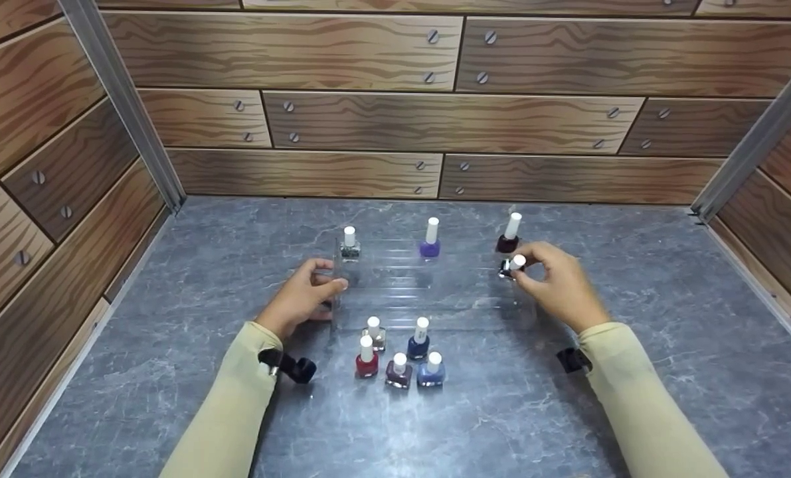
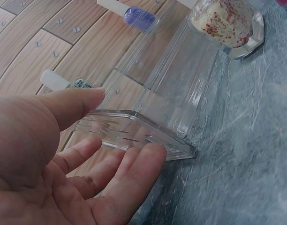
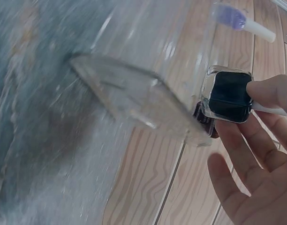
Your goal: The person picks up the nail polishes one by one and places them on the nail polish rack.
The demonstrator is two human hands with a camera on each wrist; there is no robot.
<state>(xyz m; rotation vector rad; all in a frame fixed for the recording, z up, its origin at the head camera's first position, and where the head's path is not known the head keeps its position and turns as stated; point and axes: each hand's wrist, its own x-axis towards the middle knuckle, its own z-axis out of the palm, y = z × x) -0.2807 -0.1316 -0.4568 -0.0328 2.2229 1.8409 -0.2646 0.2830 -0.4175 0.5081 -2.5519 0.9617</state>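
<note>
A clear stepped acrylic rack (image 1: 395,297) stands on the table between both hands. My left hand (image 1: 302,294) is at its left end, thumb over the rim and loosely bent fingers along the outside of the end panel (image 2: 134,129). At the right end, my right hand (image 1: 558,282) pinches a dark nail polish bottle (image 3: 229,96) by its white cap, the bottle tilted over the rack. On the back step are a glittery nail polish bottle (image 1: 350,249), a purple one (image 1: 430,248) and a dark red one (image 1: 508,243), the last just behind the held bottle.
Several nail polish bottles stand on the grey marbled table in front of the rack, among them red (image 1: 367,365), dark blue (image 1: 418,346), light blue (image 1: 431,374) and a clear one with coloured flecks (image 2: 225,23). Wood-patterned walls (image 1: 355,119) enclose the back and sides.
</note>
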